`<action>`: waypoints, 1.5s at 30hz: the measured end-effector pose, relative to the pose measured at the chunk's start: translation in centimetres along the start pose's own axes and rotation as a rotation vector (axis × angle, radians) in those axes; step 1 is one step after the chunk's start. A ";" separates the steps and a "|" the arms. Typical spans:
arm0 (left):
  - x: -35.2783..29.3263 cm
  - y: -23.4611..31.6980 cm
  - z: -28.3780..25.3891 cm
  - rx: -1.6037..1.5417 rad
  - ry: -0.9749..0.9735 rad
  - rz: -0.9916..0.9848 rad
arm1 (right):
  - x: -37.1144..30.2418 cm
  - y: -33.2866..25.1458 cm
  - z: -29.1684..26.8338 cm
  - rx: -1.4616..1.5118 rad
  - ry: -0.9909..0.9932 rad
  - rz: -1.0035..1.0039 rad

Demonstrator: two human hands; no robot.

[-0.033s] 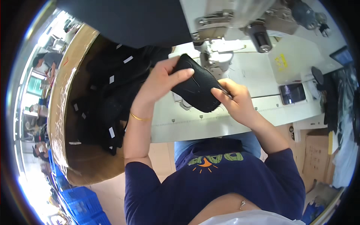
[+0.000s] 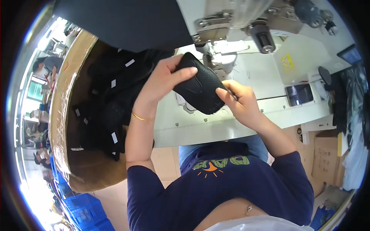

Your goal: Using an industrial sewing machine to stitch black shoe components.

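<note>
A black, curved fabric piece [image 2: 201, 89] with a mesh-like surface and loose thread ends is held up over the white sewing table, just in front of the machine's needle area. My left hand [image 2: 166, 77] grips its upper left end, the thumb lying across the top face and the fingers behind. At its right edge, my right hand [image 2: 241, 102] pinches it between thumb and fingers. Something small and dark shows by the right fingers, too hidden to name. Threads hang below the piece's lower edge.
The sewing machine [image 2: 216, 23] stands ahead, beyond the hands. On the left is a large carton [image 2: 63, 127] full of black fabric pieces with white tags. A phone [image 2: 300, 95] lies on the table [image 2: 185, 134] at right. Blue crates [image 2: 86, 210] are at lower left.
The whole view has shifted a little, with the machine slightly farther left in the picture. Both hands keep the same hold on the black piece.
</note>
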State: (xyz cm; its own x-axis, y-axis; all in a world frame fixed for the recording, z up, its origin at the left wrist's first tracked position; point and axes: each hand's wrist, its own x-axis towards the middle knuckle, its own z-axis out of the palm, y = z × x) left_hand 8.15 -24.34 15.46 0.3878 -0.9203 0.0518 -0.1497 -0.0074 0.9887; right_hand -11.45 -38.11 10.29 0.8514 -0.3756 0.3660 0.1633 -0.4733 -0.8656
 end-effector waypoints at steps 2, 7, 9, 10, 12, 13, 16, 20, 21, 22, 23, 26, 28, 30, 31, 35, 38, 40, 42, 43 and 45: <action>1.9 1.2 0.5 -0.098 -0.018 0.018 | 0.0 0.3 -0.3 0.041 0.074 -0.034; 4.2 0.1 -0.6 -0.228 0.094 -0.202 | 0.1 -0.5 -0.4 0.191 0.101 0.085; 5.2 -0.5 -1.3 -0.258 0.047 -0.185 | 0.3 -1.0 -0.6 0.192 0.094 0.096; 5.5 -0.8 -1.6 -0.292 0.006 -0.169 | 0.4 -1.2 -0.7 0.194 0.078 0.106; 5.8 -0.8 -1.9 -0.219 0.015 -0.218 | 0.4 -1.3 -0.5 0.205 0.097 0.091; 6.0 -0.6 -1.9 -0.149 0.029 -0.267 | 0.4 -1.3 -0.4 0.215 0.109 0.077; 6.3 0.8 -1.4 -0.008 0.068 -0.219 | 0.2 -1.6 0.1 0.173 0.080 0.037; 6.0 2.5 -0.7 0.307 0.345 -0.401 | -0.1 -2.3 0.3 0.217 0.025 0.092; 5.7 1.9 -0.5 0.305 0.344 -0.402 | -0.1 -2.4 0.7 0.263 0.052 0.076; 5.5 0.6 -0.4 0.291 0.453 -0.153 | 0.1 -2.4 0.9 0.263 0.051 0.075; 5.1 -1.0 -0.2 0.275 0.559 0.097 | 0.2 -2.4 1.1 0.293 0.062 0.065; 1.6 -3.5 1.6 0.691 0.724 0.726 | 0.1 -2.0 0.8 0.314 0.086 0.079; 0.3 -3.5 1.7 0.958 0.658 1.020 | 0.0 -2.1 0.6 0.314 0.070 0.087; -1.2 -3.6 3.2 1.290 0.415 1.175 | -0.3 -2.2 0.5 0.354 0.087 0.154; -1.2 -3.8 3.1 1.295 0.422 1.162 | -0.1 -2.2 0.6 0.358 0.093 0.134; 0.1 -4.4 2.4 1.339 0.474 1.269 | 0.7 -2.1 0.9 0.334 0.088 0.121; 0.6 -4.6 2.2 1.339 0.505 1.276 | 1.3 -2.3 1.1 0.316 0.086 0.141; 0.9 -4.5 2.2 1.334 0.529 1.256 | 1.6 -1.9 1.0 0.286 0.082 0.144; 1.3 -4.7 2.4 1.330 0.537 1.240 | 1.9 -1.5 1.0 0.298 0.116 0.122; 1.5 -4.7 2.5 1.313 0.538 1.234 | 2.0 -1.4 1.0 0.298 0.113 0.118; 1.9 -4.8 2.4 1.297 0.540 1.227 | 2.2 -1.4 1.0 0.323 0.135 0.153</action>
State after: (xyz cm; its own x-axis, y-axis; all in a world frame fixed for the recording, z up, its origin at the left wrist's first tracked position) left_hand 7.43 -27.04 10.48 -0.2889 -0.4356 0.8525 -0.9447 -0.0150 -0.3277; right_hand -9.30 -37.46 11.95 0.8084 -0.5342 0.2473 0.2064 -0.1363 -0.9689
